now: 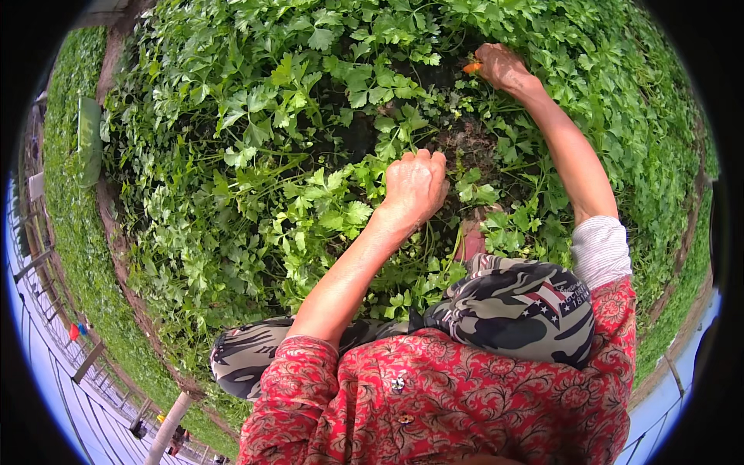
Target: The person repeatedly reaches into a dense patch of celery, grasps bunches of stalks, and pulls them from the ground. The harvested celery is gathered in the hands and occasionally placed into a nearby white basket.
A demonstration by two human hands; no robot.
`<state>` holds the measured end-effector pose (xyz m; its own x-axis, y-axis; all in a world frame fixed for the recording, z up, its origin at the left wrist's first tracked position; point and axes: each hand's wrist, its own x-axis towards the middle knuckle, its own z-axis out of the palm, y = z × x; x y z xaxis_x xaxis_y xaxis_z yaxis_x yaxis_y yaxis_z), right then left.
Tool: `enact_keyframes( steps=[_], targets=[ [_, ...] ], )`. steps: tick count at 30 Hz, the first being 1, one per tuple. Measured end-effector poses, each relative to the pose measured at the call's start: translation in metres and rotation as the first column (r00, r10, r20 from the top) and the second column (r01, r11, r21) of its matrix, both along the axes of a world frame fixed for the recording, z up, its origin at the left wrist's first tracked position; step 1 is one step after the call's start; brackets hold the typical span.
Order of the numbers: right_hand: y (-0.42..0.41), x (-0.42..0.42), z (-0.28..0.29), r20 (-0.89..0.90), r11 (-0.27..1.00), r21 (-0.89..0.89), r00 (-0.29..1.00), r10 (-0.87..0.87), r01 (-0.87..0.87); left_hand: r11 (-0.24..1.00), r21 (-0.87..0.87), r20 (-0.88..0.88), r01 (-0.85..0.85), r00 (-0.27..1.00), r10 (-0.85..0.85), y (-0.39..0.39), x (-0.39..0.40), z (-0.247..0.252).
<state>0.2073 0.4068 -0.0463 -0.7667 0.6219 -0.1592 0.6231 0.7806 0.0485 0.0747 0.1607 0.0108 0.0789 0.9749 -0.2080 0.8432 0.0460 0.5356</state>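
Note:
Leafy green plants with lobed leaves, like celery or parsley (349,215), fill the ground before me. My left hand (415,183) is a closed fist at the centre, low among the stems; whether it grips a stem is hidden beneath the knuckles. Farther out at the upper right, my right hand (501,65) is closed on a small orange object (472,68), perhaps a tool's handle; the rest of it is hidden by the hand and leaves. Between the hands, a patch of brown soil (468,142) shows with small weeds and stems.
My camouflage-covered knees (517,308) are bent close to the plants. A green plastic container (89,142) stands at the left by a dirt path (110,224). A post (168,427) rises at the lower left, with distant people beyond. More plant rows lie on both sides.

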Motion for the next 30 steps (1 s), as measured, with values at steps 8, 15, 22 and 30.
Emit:
enact_keyframes(
  steps=[8, 15, 22, 30],
  targets=[
    [-0.022, 0.039, -0.044, 0.732, 0.274, 0.548, 0.611, 0.301, -0.791, 1.0, -0.014, 0.009, 0.004, 1.0, -0.004, 0.0, -0.001, 0.001],
    [-0.003, 0.001, -0.009, 0.198, 0.853, -0.5, 0.979, -0.051, 0.146, 1.0, -0.02, -0.009, -0.002, 1.0, 0.002, -0.002, -0.004, -0.002],
    [0.014, 0.016, 0.002, -0.212, 0.971, -0.225, 0.969, -0.123, 0.074, 1.0, -0.016, 0.043, 0.007, 0.999, -0.006, 0.003, 0.001, -0.003],
    [-0.039, -0.014, -0.013, 0.188, 0.964, -0.257, 0.982, -0.024, 0.073, 0.999, -0.037, 0.043, 0.003, 0.999, -0.001, 0.001, -0.002, 0.001]
  ],
)
